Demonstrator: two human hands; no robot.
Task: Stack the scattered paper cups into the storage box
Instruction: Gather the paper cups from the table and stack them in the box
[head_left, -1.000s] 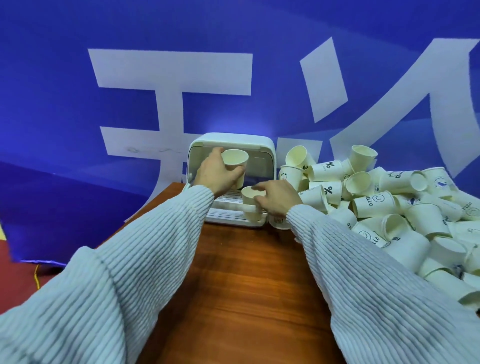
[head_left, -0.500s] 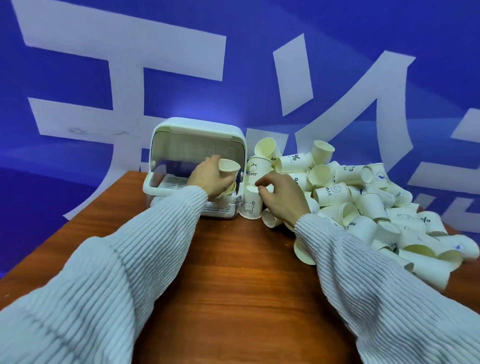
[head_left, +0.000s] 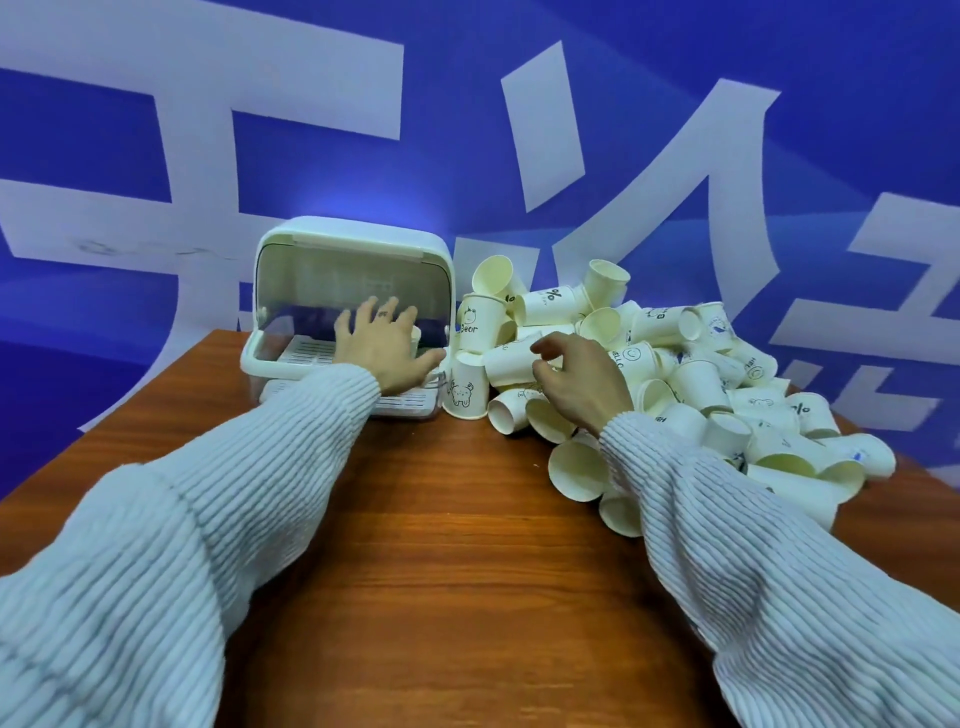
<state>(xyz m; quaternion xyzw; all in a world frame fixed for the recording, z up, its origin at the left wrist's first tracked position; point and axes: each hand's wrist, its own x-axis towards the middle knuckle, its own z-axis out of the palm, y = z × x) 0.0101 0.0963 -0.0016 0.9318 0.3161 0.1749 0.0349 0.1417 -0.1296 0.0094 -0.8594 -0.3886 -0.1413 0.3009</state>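
Note:
A white storage box with a raised clear lid stands at the far left of the wooden table. My left hand is inside its opening, fingers spread, holding nothing; a cup rim shows just behind the fingers. A big heap of white paper cups lies to the right of the box. My right hand hovers over the heap's near left part, fingers curled loosely and apart, not closed on a cup. An upside-down cup with a bear drawing stands between the box and my right hand.
The brown wooden table stretches toward me between my two sleeves. A blue wall with large white characters rises right behind the box and the heap. Some cups lie close to the table's right edge.
My left hand has let go of the cup it carried into the box and now has its fingers spread. My right hand stays over the heap beside the box. The camera view has shifted right.

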